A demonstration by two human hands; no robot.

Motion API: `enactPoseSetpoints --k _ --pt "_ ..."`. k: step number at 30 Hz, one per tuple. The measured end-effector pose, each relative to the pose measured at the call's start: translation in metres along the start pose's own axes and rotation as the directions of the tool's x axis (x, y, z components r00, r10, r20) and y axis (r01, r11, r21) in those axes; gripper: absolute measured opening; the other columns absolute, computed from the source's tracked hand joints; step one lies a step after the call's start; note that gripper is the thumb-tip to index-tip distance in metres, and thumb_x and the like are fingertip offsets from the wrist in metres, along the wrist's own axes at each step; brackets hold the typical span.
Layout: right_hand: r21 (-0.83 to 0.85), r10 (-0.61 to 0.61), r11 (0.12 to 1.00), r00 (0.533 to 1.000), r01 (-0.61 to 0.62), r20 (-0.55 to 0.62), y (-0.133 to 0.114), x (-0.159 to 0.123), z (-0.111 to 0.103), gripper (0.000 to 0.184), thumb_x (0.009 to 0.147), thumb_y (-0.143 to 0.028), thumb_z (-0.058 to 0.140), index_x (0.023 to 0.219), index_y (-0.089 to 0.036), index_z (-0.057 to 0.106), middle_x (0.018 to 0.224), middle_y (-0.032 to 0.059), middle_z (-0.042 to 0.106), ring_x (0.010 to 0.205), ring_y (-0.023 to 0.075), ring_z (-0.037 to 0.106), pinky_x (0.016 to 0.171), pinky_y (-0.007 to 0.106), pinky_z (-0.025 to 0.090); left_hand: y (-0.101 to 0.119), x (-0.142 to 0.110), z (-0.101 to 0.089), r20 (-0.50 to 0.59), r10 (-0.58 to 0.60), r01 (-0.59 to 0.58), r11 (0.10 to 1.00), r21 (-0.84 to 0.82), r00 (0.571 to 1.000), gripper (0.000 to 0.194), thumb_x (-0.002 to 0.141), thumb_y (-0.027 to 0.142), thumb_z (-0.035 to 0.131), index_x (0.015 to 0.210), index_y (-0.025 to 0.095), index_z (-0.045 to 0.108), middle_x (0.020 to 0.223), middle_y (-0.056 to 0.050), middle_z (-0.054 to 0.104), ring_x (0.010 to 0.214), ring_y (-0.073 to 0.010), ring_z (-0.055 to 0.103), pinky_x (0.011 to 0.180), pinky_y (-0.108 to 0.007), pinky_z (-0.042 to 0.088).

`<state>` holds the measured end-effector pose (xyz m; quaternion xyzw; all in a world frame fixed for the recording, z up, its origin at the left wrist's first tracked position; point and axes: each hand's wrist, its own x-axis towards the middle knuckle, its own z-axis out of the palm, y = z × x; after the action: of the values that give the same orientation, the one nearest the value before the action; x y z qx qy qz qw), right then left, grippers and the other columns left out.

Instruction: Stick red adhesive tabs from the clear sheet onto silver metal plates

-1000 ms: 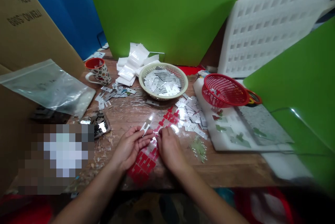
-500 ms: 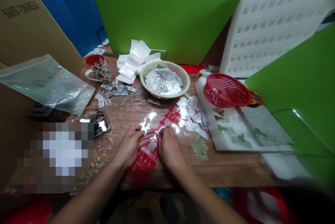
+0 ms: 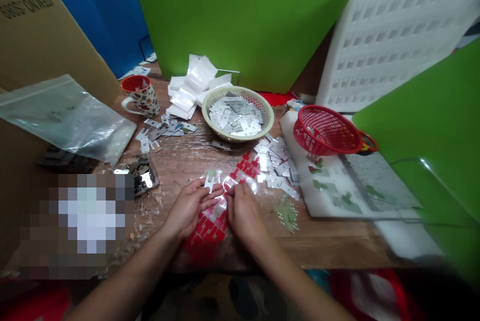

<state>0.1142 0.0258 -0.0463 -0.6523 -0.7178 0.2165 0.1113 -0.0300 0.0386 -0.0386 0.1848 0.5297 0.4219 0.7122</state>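
My left hand (image 3: 195, 203) is closed on a small metal plate (image 3: 209, 181), held between the thumb and the fingers with its upper end sticking up. Close beside it, my right hand (image 3: 243, 208) has thumb and forefinger pinched together. A bit of red shows at those fingertips, too small to name. Under both hands lies a clear plastic sheet with red T-shaped pieces (image 3: 207, 232), slanting across the wooden table. To its right, loose flat metal plates (image 3: 279, 161) lie in a heap, and greenish metal pieces (image 3: 286, 213) form a small cluster.
A cream basket (image 3: 272, 116) full of metal plates stands behind the hands. A red basket (image 3: 326, 133) sits on a white foam slab (image 3: 318, 203) at right. At left are a patterned mug (image 3: 148, 101), a plastic bag (image 3: 75, 116) and a tray of metal parts (image 3: 142, 176).
The metal plate in my left hand has tilted, and its bright glare has gone. Both hands stay in nearly the same place.
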Motion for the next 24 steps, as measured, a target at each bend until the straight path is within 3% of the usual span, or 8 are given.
enactPoseSetpoints --k 9,13,16,20,24 --pt "-0.113 -0.018 0.993 0.999 0.02 0.026 -0.003 0.004 -0.001 0.016 0.092 -0.016 0.04 0.097 -0.014 0.055 0.104 0.0163 0.059 0.095 0.0291 0.055 0.08 0.043 0.042 0.0 0.0 -0.001 0.002 -0.008 0.008 1.0 -0.024 1.0 0.015 0.081 0.011 0.059 0.096 0.012 0.061 0.1 -0.016 0.073 0.094 -0.0218 0.071 0.078 -0.027 0.055" --pt "-0.068 -0.014 0.998 0.999 0.016 0.032 0.0 -0.001 0.004 0.016 0.092 -0.016 0.04 0.097 -0.014 0.055 0.103 0.0171 0.059 0.098 0.0309 0.055 0.083 0.048 0.042 0.0 0.002 -0.002 -0.002 -0.017 0.017 0.999 -0.042 1.0 0.014 0.081 0.01 0.059 0.095 0.012 0.06 0.1 -0.017 0.073 0.093 -0.0222 0.071 0.08 -0.028 0.055" --pt "0.041 -0.063 0.997 0.997 0.065 -0.047 0.006 -0.006 0.009 0.014 0.091 -0.016 0.043 0.097 -0.015 0.055 0.098 0.0143 0.06 0.094 0.0293 0.056 0.084 0.048 0.043 -0.001 0.003 -0.004 0.002 -0.023 0.023 0.998 -0.05 1.0 0.014 0.081 0.009 0.058 0.095 0.012 0.06 0.102 -0.017 0.073 0.093 -0.0227 0.071 0.08 -0.029 0.055" --pt "0.135 -0.133 0.977 0.964 0.167 -0.232 0.016 -0.01 0.014 0.027 0.091 -0.018 0.046 0.117 -0.014 0.051 0.109 0.0153 0.058 0.101 0.0274 0.055 0.087 0.043 0.045 -0.002 0.005 -0.006 0.007 -0.027 0.028 0.998 -0.05 1.0 0.012 0.081 0.01 0.059 0.093 0.013 0.06 0.101 -0.016 0.073 0.094 -0.0231 0.071 0.079 -0.029 0.055" --pt "0.106 -0.161 0.977 0.967 0.184 -0.197 0.016 -0.008 0.014 0.015 0.091 -0.018 0.046 0.095 -0.018 0.061 0.101 0.0116 0.059 0.093 0.0244 0.056 0.082 0.037 0.046 -0.002 0.004 -0.005 0.013 -0.028 0.029 0.999 -0.045 1.0 0.012 0.082 0.011 0.058 0.094 0.013 0.059 0.099 -0.016 0.073 0.093 -0.0223 0.071 0.079 -0.028 0.055"
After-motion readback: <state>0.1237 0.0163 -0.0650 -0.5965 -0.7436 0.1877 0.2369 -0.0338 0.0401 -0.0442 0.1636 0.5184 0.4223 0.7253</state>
